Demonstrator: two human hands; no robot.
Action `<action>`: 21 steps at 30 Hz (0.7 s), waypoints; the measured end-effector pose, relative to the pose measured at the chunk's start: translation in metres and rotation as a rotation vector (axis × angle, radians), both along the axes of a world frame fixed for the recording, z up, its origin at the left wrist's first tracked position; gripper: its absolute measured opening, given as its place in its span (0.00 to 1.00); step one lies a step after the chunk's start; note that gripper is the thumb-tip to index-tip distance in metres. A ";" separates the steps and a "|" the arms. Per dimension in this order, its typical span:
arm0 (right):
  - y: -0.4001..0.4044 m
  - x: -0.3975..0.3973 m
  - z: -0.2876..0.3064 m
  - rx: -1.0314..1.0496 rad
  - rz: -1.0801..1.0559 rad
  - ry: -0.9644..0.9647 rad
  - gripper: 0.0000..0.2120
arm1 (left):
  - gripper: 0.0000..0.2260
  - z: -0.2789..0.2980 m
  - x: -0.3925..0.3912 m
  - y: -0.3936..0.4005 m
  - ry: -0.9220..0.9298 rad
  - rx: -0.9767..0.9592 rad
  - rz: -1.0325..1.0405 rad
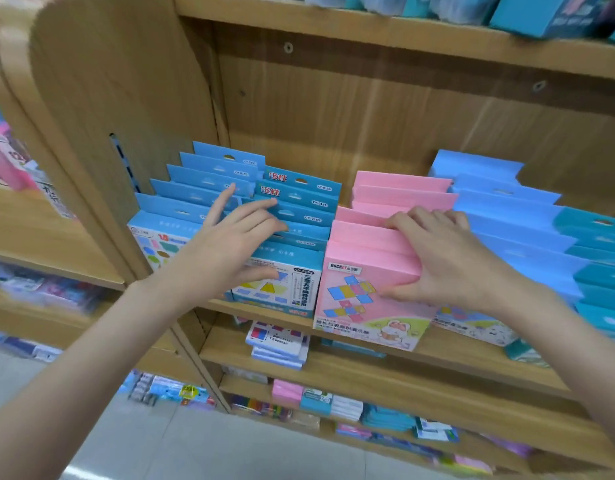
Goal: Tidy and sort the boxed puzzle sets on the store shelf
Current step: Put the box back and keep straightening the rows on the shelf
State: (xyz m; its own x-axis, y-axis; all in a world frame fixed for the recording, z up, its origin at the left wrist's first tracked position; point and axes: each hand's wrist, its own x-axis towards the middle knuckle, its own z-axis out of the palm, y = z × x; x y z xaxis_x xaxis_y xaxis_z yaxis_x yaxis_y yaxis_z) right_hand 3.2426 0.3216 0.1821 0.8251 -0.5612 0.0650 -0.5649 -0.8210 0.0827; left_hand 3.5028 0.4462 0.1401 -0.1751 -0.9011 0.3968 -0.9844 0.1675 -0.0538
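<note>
Two hands' fingers (434, 218) atop boxed puzzle sets (368, 258)

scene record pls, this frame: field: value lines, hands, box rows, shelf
left hand: fingers spread on the tops of the blue boxes
right hand: grips the front pink boxes, thumb on the front face
rows on shelf: two blue rows at left, pink row mid, light blue boxes to the right, teal at far right
box pose: upright, filed front to back
below: small stacks of boxes on lower shelves
</note>
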 end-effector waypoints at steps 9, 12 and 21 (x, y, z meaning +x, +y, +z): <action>0.001 -0.002 -0.022 -0.195 0.060 -0.143 0.35 | 0.34 -0.005 -0.015 0.008 0.066 -0.026 0.121; 0.003 -0.002 -0.022 -0.194 0.053 -0.116 0.37 | 0.36 -0.001 -0.035 0.005 0.070 -0.055 0.097; 0.015 -0.002 -0.010 -0.113 -0.007 -0.023 0.40 | 0.39 0.009 -0.057 -0.034 0.079 0.031 -0.080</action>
